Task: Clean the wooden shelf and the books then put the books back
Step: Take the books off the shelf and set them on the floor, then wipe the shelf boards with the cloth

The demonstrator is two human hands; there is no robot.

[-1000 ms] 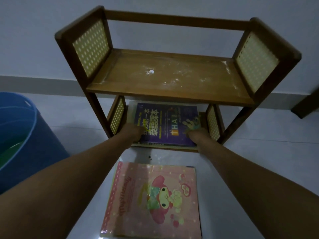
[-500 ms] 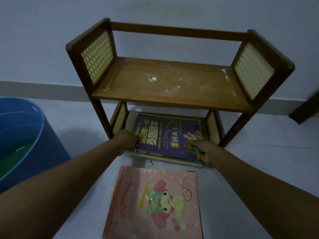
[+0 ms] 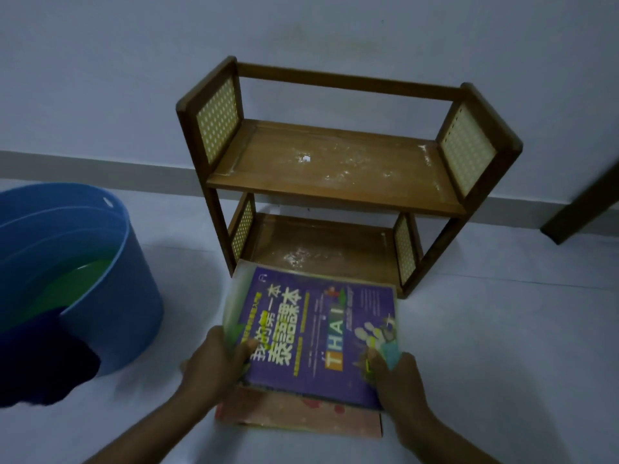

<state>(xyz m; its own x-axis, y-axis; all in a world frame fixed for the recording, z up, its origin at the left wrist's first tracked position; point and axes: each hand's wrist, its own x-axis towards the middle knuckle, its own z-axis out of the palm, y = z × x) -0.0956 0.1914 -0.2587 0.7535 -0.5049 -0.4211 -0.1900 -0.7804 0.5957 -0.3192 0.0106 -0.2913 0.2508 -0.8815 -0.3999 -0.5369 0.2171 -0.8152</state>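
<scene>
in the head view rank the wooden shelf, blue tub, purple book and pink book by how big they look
1. wooden shelf
2. blue tub, cut off at the frame edge, so unsure against the shelf
3. purple book
4. pink book, mostly covered

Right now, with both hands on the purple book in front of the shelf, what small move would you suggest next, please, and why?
Probably lower the purple book onto the pink book lying on the floor beneath it. The left hand and right hand grip its near corners, it is out of the shelf, and both boards show white dust, so freeing the hands for wiping seems sensible.
</scene>
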